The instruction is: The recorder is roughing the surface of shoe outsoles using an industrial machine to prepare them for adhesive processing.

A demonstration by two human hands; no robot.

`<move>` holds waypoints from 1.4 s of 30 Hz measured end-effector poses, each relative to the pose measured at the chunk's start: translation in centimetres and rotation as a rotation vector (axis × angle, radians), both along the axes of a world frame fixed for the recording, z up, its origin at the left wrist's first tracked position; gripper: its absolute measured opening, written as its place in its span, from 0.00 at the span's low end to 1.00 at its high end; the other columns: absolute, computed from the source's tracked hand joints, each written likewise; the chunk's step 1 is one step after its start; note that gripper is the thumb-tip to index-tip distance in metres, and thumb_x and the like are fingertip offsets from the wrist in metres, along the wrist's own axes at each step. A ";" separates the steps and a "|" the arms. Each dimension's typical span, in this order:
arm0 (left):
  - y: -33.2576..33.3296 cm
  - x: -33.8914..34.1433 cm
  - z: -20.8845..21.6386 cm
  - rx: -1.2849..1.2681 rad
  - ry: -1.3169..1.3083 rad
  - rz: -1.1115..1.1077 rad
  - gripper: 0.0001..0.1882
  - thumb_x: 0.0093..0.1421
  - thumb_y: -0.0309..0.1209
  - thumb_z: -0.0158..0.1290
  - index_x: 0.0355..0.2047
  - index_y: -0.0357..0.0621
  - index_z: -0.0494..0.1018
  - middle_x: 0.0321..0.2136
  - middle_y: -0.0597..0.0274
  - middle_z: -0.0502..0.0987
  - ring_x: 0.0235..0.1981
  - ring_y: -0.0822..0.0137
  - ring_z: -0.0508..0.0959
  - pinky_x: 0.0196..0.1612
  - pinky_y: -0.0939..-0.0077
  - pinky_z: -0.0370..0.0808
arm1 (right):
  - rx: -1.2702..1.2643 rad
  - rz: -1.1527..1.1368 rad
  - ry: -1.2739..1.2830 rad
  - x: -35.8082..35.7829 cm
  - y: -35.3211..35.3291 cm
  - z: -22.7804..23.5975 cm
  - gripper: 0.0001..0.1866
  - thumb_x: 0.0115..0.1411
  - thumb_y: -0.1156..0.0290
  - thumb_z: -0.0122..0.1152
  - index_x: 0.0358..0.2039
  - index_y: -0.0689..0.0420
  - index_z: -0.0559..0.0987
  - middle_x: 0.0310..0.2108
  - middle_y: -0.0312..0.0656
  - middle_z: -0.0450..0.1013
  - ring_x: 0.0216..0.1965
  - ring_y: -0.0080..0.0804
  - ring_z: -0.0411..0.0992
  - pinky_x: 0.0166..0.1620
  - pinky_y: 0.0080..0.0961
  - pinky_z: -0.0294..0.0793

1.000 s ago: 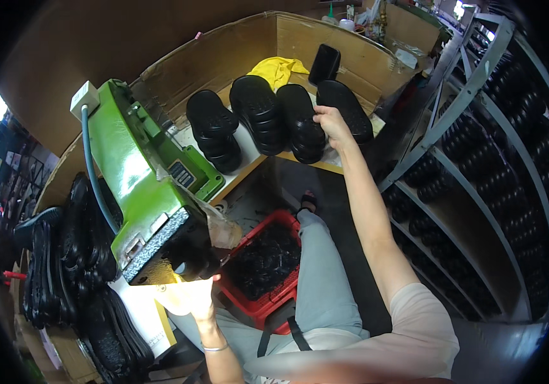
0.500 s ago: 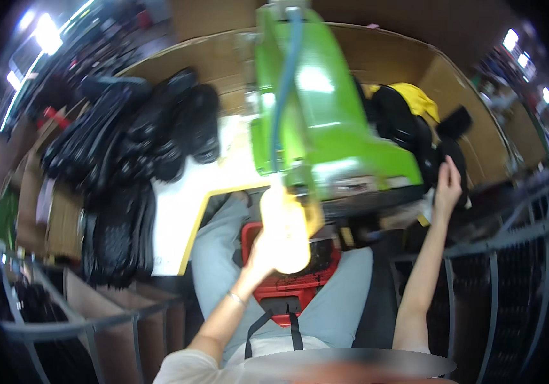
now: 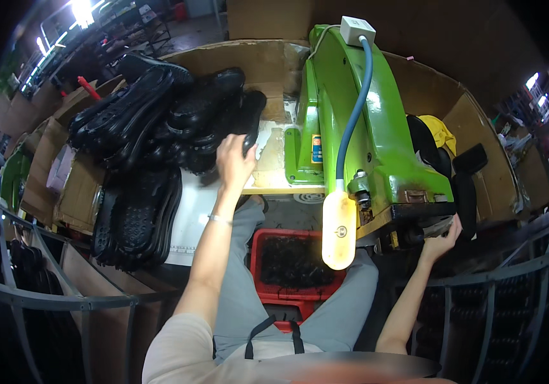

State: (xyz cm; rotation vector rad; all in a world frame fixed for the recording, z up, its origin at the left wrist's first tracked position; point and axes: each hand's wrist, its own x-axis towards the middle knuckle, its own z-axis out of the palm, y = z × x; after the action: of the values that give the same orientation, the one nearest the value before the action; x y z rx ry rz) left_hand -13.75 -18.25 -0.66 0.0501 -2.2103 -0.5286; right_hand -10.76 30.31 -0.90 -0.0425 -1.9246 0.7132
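Left hand (image 3: 235, 161) is curling at the near end of a black shoe sole (image 3: 254, 112), edge of a pile (image 3: 204, 102) at upper left; grasp or mere touch unclear. Right hand (image 3: 440, 244), right of frame, is sitting near another dark sole (image 3: 469, 208), beside a green bench machine (image 3: 380, 128); grip unreadable. Gooseneck lamp (image 3: 339, 233) is glowing.

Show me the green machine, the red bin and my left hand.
Green machine (image 3: 384, 121), head view: on its curved body.
Red bin (image 3: 300, 297), head view: on its near rim.
Left hand (image 3: 234, 162), head view: on the back of the hand.
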 end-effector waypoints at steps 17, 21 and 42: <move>12.4 20.6 0.4 1.038 -0.345 -0.771 0.20 0.46 0.18 0.62 0.40 0.31 0.70 0.35 0.58 0.72 0.37 0.67 0.73 0.46 0.75 0.71 | -1.151 0.913 -0.204 10.5 -11.6 -3.7 0.48 0.46 0.68 0.75 0.64 0.60 0.56 0.61 0.43 0.56 0.58 0.35 0.61 0.54 0.26 0.68; 14.7 16.9 0.1 1.074 -0.239 -0.836 0.22 0.45 0.15 0.61 0.43 0.29 0.70 0.36 0.58 0.74 0.39 0.68 0.74 0.44 0.77 0.71 | -0.986 0.747 -0.216 9.2 -8.0 -3.4 0.45 0.46 0.70 0.75 0.62 0.61 0.60 0.60 0.43 0.58 0.57 0.34 0.62 0.58 0.27 0.64; 2.8 17.2 -8.7 1.289 -0.251 -0.836 0.22 0.46 0.33 0.68 0.35 0.34 0.70 0.34 0.56 0.73 0.38 0.66 0.73 0.49 0.74 0.69 | -0.537 0.731 -0.147 9.9 -17.4 -2.3 0.36 0.34 0.78 0.79 0.46 0.69 0.74 0.45 0.43 0.73 0.43 0.32 0.73 0.46 0.27 0.73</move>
State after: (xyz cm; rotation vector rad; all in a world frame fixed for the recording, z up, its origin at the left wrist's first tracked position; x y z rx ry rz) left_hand 3.45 -15.45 -9.39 -0.1459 -1.6492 -2.4106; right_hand -0.82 12.87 -3.17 0.2972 -1.8200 1.7425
